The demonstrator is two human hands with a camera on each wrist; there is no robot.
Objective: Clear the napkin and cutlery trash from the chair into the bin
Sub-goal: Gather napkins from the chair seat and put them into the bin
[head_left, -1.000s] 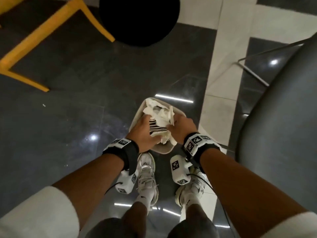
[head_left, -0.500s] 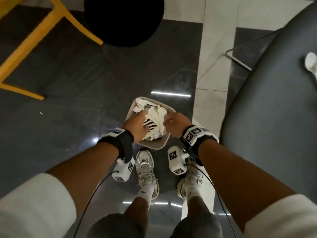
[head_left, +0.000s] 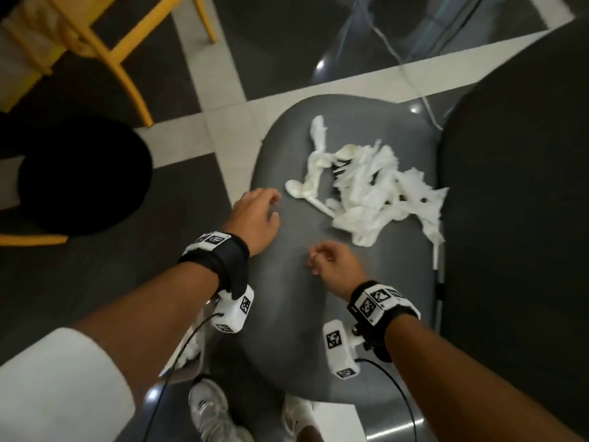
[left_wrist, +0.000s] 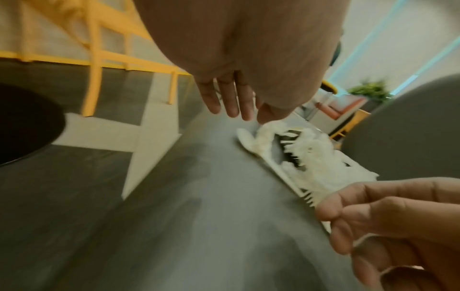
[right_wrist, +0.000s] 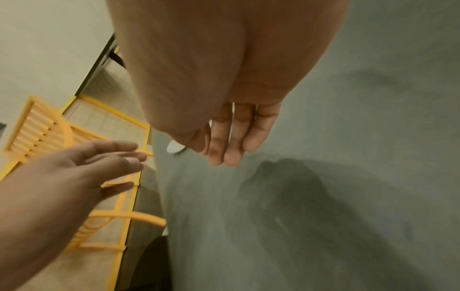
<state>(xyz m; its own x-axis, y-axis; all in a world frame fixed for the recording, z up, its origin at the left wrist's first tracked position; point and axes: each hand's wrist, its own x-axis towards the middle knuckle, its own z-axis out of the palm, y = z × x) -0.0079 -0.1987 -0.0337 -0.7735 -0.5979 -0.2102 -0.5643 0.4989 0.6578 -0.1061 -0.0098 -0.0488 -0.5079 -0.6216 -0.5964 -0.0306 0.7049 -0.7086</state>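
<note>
Hands have left the bin: left hand (head_left: 255, 218) and right hand (head_left: 338, 266), seemingly empty and loosely open, reach toward remaining napkins (head_left: 379, 193) on the chair (head_left: 287, 298).

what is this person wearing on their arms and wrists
Each forearm is bare below a white sleeve pushed up near the elbow. Both wrists carry a black strap topped with white blocks printed with black square markers. A white box-shaped camera with the same markers hangs under each wrist, trailing a thin black cable. The hands are bare.
</note>
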